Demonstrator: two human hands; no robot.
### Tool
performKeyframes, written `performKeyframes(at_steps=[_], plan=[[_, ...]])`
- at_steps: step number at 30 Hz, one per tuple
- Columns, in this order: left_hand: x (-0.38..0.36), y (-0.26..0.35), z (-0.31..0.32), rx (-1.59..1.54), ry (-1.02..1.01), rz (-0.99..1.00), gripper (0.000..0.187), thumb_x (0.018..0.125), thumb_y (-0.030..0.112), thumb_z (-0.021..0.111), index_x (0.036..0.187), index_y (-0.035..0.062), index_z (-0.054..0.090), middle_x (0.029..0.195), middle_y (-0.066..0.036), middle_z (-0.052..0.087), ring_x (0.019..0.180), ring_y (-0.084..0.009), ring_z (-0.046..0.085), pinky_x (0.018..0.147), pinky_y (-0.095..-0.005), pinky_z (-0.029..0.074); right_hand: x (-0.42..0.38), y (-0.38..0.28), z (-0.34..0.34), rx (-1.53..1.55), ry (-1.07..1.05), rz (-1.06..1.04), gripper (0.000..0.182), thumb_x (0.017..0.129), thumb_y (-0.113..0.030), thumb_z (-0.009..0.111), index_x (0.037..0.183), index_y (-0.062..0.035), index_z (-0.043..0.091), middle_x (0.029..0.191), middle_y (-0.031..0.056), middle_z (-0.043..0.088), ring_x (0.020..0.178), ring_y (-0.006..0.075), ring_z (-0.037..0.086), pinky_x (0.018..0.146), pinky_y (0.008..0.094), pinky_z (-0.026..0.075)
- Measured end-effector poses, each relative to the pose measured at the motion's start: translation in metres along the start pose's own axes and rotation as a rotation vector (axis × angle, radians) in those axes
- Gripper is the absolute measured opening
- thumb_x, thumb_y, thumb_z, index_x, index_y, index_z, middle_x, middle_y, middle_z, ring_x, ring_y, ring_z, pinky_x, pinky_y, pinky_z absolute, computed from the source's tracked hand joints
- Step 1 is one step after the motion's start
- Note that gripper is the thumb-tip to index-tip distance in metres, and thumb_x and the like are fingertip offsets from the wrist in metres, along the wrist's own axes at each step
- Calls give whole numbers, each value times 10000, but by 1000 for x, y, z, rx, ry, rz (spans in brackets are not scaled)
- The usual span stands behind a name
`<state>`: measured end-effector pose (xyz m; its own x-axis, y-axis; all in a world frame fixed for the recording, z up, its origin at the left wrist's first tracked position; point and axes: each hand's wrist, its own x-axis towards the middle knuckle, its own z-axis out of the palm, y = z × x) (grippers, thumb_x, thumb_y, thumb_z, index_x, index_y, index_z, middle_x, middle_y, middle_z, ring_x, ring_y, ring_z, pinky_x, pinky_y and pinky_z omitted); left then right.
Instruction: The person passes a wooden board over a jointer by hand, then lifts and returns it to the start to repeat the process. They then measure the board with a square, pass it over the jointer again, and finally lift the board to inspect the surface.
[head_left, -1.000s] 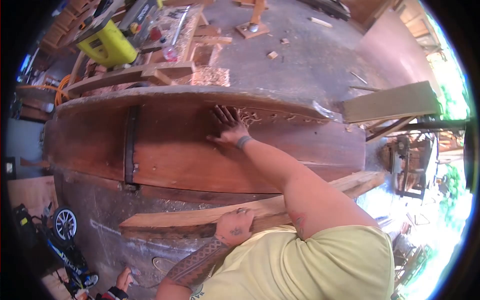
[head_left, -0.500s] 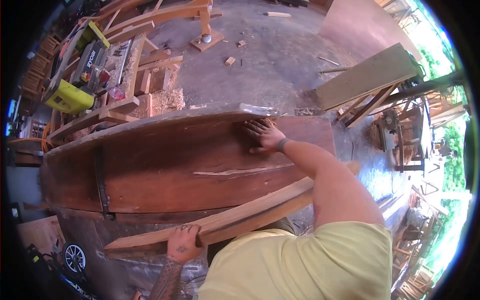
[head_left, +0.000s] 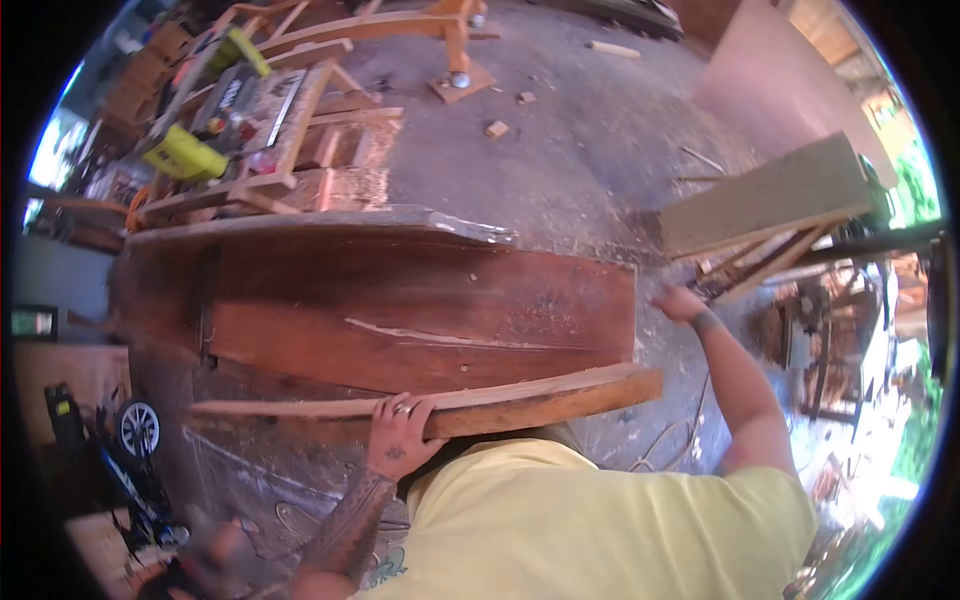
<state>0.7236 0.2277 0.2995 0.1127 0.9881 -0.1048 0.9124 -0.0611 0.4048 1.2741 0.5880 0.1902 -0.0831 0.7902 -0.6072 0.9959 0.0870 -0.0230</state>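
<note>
- Grey floor [head_left: 590, 150], wood block [head_left: 497, 129] near twelve o'clock
- Reddish board [head_left: 430, 290] central; plank [head_left: 545, 396] along its six-o'clock side
- Left hand [head_left: 399, 436] — clamped over the plank
- Right hand [head_left: 679, 303] — three o'clock, past the board's end, grip unclear

This was a woodworking shop. At the upper left of the frame stood a yellow-green and black power machine [head_left: 187, 153], near pale heaped wood shavings [head_left: 359, 187] and a long orange-brown timber frame [head_left: 365, 30]. Small pale wood offcuts [head_left: 497, 129] lay on the grey, dusty concrete floor [head_left: 590, 160]. A broad reddish-brown wooden slab [head_left: 290, 330] filled the middle, and at the upper right a large pale flat sheet [head_left: 775, 85] leaned near the bright open side.
</note>
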Motion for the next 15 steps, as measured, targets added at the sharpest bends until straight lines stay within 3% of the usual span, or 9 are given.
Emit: performKeyframes(at_steps=[1, 2, 3, 4, 6, 8, 11, 15], plan=[[2, 7, 4, 8, 7, -14, 750, 711, 454, 959, 1318, 106, 689, 1291, -122, 705, 1300, -356, 623, 1162, -555, 422, -41, -13, -30, 234, -252, -152, 711, 1069, -617, 648, 1560, -103, 643, 1583, 222, 626, 1452, 362, 590, 1229, 468, 448], [3, 12, 9, 16, 15, -33, 758, 706, 475, 960, 1312, 107, 690, 1276, -120, 706, 1283, -352, 628, 1139, -551, 430, -70, -18, -22, 467, -297, -324, 648, 1087, -543, 676, 1545, -86, 652, 1385, 153, 769, 1262, 265, 715, 1095, 421, 548], [2, 14, 14, 26, 25, -51, 767, 701, 496, 960, 1305, 108, 691, 1261, -118, 706, 1266, -348, 632, 1116, -548, 438, -88, -15, -1, 633, -314, -513, 626, 1045, -465, 778, 1554, -123, 655, 1376, 130, 771, 1249, 235, 700, 1075, 433, 549], [-1, 13, 19, 57, 63, -30, 728, 699, 502, 953, 1260, 118, 691, 1219, -104, 704, 1225, -331, 640, 1076, -530, 447, -112, -23, 2, 710, -567, -501, 735, 952, -430, 890, 1572, -128, 635, 1464, 165, 724, 1315, 287, 686, 1121, 426, 534], [0, 5, 28, 123, 138, 40, 652, 696, 515, 939, 1168, 139, 690, 1134, -77, 701, 1143, -298, 656, 997, -494, 464, -200, -95, -40, 231, -312, -839, 901, 812, -394, 985, 1569, -84, 608, 1493, 193, 690, 1344, 359, 675, 1139, 452, 536], [0, -1, 34, 98, 174, 90, 628, 693, 510, 935, 1134, 137, 689, 1089, -75, 703, 1098, -293, 672, 969, -480, 467, -229, -106, -23, 17, -37, -774, 925, 763, -273, 945, 1600, -139, 575, 1456, 207, 695, 1310, 416, 677, 1102, 494, 565], [3, 2, 41, 126, 171, 127, 614, 699, 530, 918, 1105, 125, 698, 1059, -80, 726, 1069, -295, 702, 955, -460, 472, -214, -71, 20, -3, 91, -575, 895, 703, -269, 934, 1528, -151, 606, 1347, 198, 726, 1228, 432, 695, 1074, 514, 575], [10, 31, 49, 59, 54, 122, 659, 704, 580, 913, 1108, 104, 703, 1089, -106, 748, 1139, -313, 708, 998, -460, 471, -208, -21, 17, -237, -15, -615, 825, 690, -305, 932, 1443, -147, 634, 1259, 184, 754, 1190, 417, 712, 1042, 511, 588]])
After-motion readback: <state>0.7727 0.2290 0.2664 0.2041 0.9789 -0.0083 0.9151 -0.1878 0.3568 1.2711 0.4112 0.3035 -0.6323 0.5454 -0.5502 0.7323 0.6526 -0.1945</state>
